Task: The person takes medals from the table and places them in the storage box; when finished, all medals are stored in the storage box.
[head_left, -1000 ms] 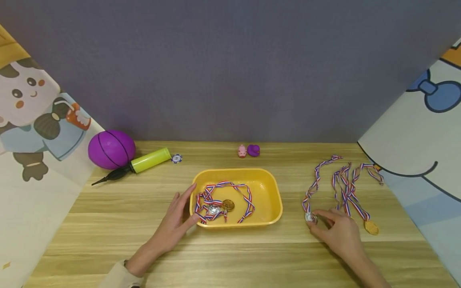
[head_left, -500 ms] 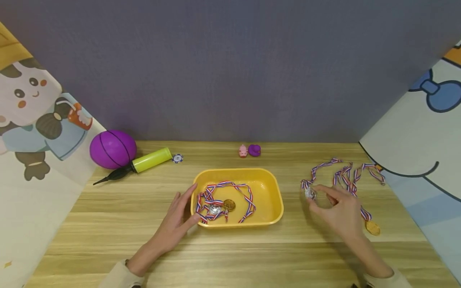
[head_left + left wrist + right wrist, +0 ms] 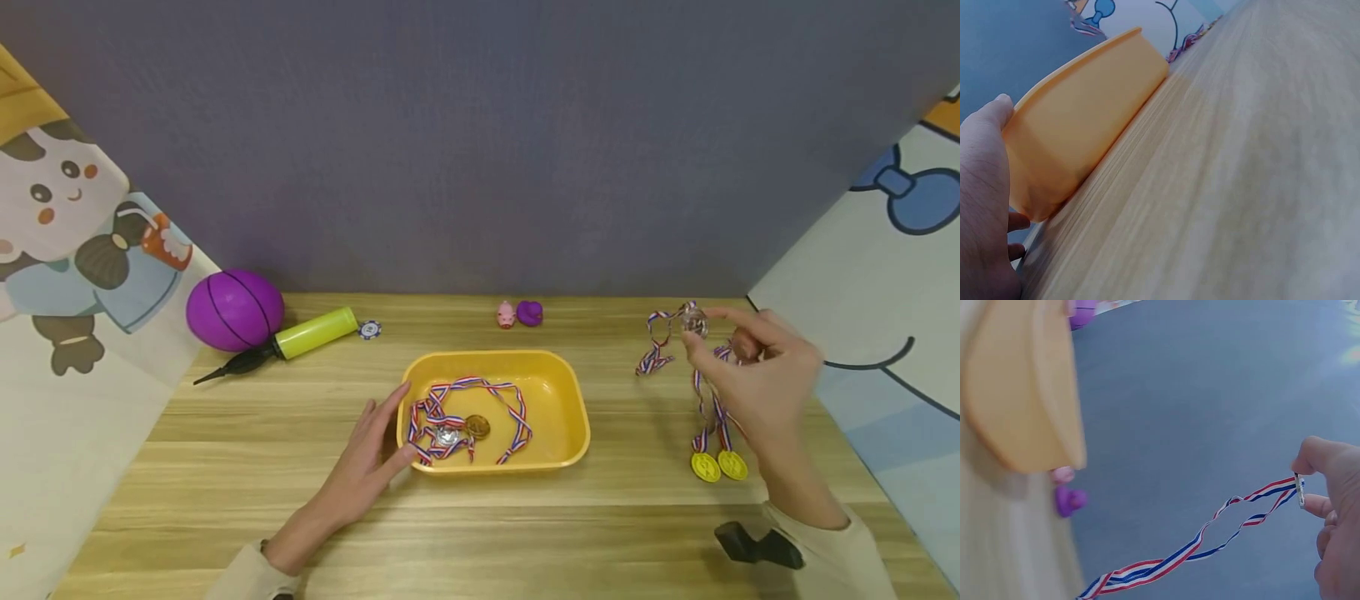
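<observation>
Pinching the silver medal (image 3: 695,322) between thumb and finger, the right hand (image 3: 768,375) has risen toward the back of the desk (image 3: 525,542) in the last second, drawing the striped ribbon (image 3: 1194,544) up; whether its end touches down I cannot tell. Two gold medals (image 3: 705,467) it had covered now show. Spread wide, the left hand (image 3: 367,458) stays against the yellow tray (image 3: 495,470), contents unchanged, the lifted medal well apart from it.

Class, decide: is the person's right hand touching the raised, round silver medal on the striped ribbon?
Touching. The right wrist view shows it: the right hand pinches the round silver medal, seen edge-on, with no gap at the fingers.
</observation>
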A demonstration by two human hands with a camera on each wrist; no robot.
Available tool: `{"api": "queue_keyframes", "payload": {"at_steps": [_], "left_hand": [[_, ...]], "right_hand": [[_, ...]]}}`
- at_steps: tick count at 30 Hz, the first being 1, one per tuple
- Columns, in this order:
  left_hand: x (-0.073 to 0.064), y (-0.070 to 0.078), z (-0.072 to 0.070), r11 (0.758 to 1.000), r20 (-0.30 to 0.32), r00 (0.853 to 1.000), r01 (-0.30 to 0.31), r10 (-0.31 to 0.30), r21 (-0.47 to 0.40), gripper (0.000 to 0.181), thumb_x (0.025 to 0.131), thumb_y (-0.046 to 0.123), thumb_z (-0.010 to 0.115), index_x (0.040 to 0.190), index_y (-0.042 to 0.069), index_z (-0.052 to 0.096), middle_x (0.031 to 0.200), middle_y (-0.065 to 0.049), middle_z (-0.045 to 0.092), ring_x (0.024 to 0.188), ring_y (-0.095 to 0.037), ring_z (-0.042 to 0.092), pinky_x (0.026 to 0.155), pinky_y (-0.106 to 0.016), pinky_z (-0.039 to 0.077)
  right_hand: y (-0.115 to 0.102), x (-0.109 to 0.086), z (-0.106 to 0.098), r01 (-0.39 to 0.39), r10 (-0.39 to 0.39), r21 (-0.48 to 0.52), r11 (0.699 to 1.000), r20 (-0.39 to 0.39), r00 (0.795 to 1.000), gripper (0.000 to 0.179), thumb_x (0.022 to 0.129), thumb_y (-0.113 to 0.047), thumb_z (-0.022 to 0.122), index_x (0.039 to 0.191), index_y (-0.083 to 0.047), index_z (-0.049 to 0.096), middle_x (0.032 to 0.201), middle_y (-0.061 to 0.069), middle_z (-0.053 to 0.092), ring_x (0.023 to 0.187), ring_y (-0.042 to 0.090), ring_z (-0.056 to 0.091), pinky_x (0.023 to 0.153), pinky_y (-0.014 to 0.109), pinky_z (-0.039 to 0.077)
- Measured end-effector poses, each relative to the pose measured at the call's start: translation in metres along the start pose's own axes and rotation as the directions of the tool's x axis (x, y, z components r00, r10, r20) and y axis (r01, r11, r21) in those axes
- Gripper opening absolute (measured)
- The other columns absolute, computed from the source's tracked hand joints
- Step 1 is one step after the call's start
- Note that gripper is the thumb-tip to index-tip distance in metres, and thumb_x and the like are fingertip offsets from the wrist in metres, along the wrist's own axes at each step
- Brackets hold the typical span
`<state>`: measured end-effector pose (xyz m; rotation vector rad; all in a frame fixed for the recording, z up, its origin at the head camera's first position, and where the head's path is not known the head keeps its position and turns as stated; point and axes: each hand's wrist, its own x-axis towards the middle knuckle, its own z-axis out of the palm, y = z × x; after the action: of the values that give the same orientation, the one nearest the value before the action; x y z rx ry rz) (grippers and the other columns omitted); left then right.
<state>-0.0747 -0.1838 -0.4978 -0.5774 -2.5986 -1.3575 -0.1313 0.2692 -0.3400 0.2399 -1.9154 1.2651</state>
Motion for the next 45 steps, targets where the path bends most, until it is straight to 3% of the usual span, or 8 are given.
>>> {"api": "queue_keyframes", "payload": {"at_steps": [8,15,21,25,28,30,37,45], "left_hand": [[0.0,0.0,0.0,1.0,-0.004,1.0,0.003,-0.003,0.003,0.079,0.11,0.041,0.066,0.178,0.026,0.027,0.176,-0.021,0.039,0.162,-0.061,0.023,0.127,-0.084,0.008],[0.0,0.0,0.0,1.0,-0.005,1.0,0.002,-0.002,0.006,0.079,0.11,0.041,0.065,0.178,0.025,0.027,0.175,-0.022,0.04,0.161,-0.061,0.025,0.127,-0.084,0.008],[0.0,0.001,0.0,1.0,0.0,1.0,0.009,-0.009,0.005,0.079,0.11,0.04,0.065,0.178,0.026,0.027,0.175,-0.022,0.04,0.161,-0.061,0.025,0.127,-0.083,0.008],[-0.001,0.001,0.001,1.0,0.007,1.0,0.028,-0.028,-0.001,0.079,0.11,0.039,0.065,0.178,0.027,0.026,0.176,-0.022,0.038,0.161,-0.064,0.019,0.126,-0.085,0.008],[-0.001,0.001,0.001,1.0,0.005,1.0,0.026,-0.026,-0.001,0.078,0.11,0.038,0.065,0.178,0.027,0.027,0.176,-0.022,0.038,0.162,-0.063,0.02,0.126,-0.085,0.008],[0.0,0.001,0.0,1.0,0.002,1.0,0.017,-0.017,-0.002,0.079,0.11,0.037,0.065,0.178,0.026,0.027,0.176,-0.022,0.038,0.162,-0.061,0.022,0.127,-0.084,0.008],[0.001,0.0,0.0,1.0,0.002,1.0,-0.001,0.001,0.007,0.078,0.111,0.041,0.064,0.178,0.025,0.027,0.176,-0.022,0.039,0.161,-0.06,0.027,0.127,-0.083,0.009],[0.001,-0.001,0.0,1.0,0.0,1.0,0.002,-0.002,0.003,0.079,0.11,0.039,0.066,0.178,0.026,0.027,0.176,-0.021,0.039,0.162,-0.059,0.026,0.127,-0.084,0.009]], "right_hand": [[-0.026,0.03,0.01,0.029,-0.001,0.206,0.978,-0.134,0.991,0.027,0.075,0.012,0.086,0.1,0.02,0.079,0.067,-0.004,0.027,0.067,0.01,0.022,0.056,0.024,0.011],[-0.066,0.045,0.034,0.123,-0.013,0.504,0.855,-0.217,0.976,0.031,0.069,0.015,0.089,0.095,0.025,0.076,0.07,-0.001,0.025,0.067,0.011,0.026,0.06,0.02,0.015],[-0.095,0.046,0.059,0.206,-0.024,0.61,0.765,-0.292,0.956,0.039,0.064,0.007,0.096,0.09,0.025,0.073,0.071,0.001,0.024,0.065,0.01,0.025,0.06,0.016,0.017],[-0.104,0.047,0.072,0.235,-0.033,0.629,0.741,-0.315,0.949,0.045,0.064,0.0,0.101,0.09,0.024,0.073,0.072,0.001,0.024,0.065,0.009,0.026,0.059,0.014,0.02],[-0.105,0.048,0.078,0.223,-0.039,0.63,0.744,-0.292,0.956,0.045,0.065,-0.002,0.101,0.093,0.022,0.075,0.073,0.001,0.025,0.064,0.009,0.029,0.058,0.014,0.022],[-0.101,0.046,0.08,0.207,-0.053,0.606,0.768,-0.261,0.964,0.046,0.067,-0.005,0.102,0.096,0.02,0.076,0.073,0.0,0.026,0.065,0.01,0.031,0.058,0.015,0.024],[-0.073,0.015,0.09,0.135,-0.143,0.361,0.923,-0.002,0.99,0.036,0.078,-0.012,0.095,0.103,0.011,0.083,0.07,-0.001,0.036,0.067,0.008,0.033,0.054,0.017,0.023],[-0.043,-0.034,0.108,0.124,-0.183,0.22,0.968,0.273,0.944,0.031,0.079,-0.013,0.092,0.108,-0.002,0.087,0.066,0.001,0.04,0.063,0.012,0.033,0.056,0.023,0.025]]}}
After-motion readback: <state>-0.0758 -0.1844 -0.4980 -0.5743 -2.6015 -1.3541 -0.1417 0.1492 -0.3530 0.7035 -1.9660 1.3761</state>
